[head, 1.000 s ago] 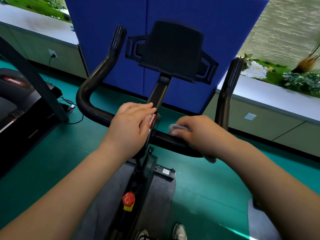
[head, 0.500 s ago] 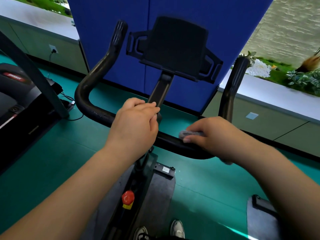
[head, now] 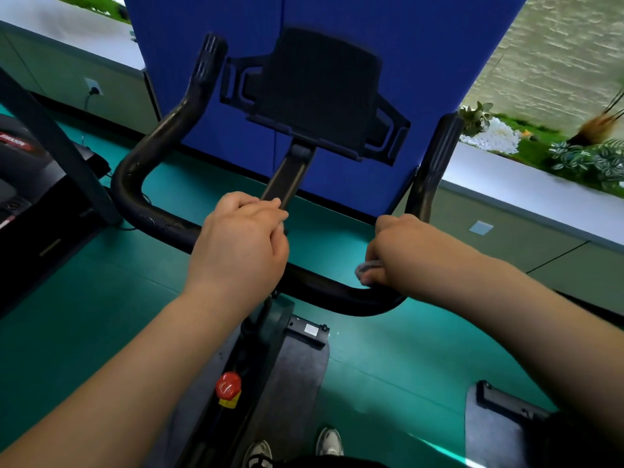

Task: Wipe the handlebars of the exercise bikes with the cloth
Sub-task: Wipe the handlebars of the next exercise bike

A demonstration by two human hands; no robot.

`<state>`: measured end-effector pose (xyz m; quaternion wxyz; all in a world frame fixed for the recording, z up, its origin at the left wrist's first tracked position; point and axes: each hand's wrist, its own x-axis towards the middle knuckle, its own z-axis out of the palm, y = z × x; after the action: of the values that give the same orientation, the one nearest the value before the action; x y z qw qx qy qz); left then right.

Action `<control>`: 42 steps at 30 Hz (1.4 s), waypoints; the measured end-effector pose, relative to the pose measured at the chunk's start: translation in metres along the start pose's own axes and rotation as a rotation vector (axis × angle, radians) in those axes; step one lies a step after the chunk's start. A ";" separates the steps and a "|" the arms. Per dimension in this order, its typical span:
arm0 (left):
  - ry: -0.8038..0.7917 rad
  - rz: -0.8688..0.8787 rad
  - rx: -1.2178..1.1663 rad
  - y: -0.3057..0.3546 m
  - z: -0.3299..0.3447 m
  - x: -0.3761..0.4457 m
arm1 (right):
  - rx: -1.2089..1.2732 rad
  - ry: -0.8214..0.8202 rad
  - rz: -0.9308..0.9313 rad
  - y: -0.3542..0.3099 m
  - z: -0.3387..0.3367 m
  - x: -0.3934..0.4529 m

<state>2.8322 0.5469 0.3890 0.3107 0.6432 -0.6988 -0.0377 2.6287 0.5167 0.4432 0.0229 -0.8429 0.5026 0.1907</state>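
Note:
The black handlebar (head: 145,211) of an exercise bike curves in a wide U in front of me, with upright grips at far left and far right. My left hand (head: 241,244) is closed around the middle of the bar, at the base of the stem. My right hand (head: 401,251) presses a grey cloth (head: 366,269) against the bar's right bend, below the right upright grip (head: 435,163). Only a small edge of the cloth shows under my fingers.
A black tablet holder (head: 317,92) stands on the stem before a blue partition (head: 388,35). A red knob (head: 228,385) sits on the frame below. A treadmill (head: 30,184) stands at left, a white ledge with plants (head: 574,153) at right, a second grey mat (head: 493,430) on the green floor.
My right hand has slid the cloth rightward along the bar, from near the stem to the right bend. My left hand has closed more tightly at the centre.

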 end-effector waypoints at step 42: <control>0.064 -0.074 0.234 0.020 0.007 0.001 | 2.072 0.695 0.694 0.048 0.062 0.036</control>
<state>2.8117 0.5469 0.3927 0.2540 0.7012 -0.6640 0.0534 2.5843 0.4769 0.3811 0.5121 -0.2424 0.6028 -0.5618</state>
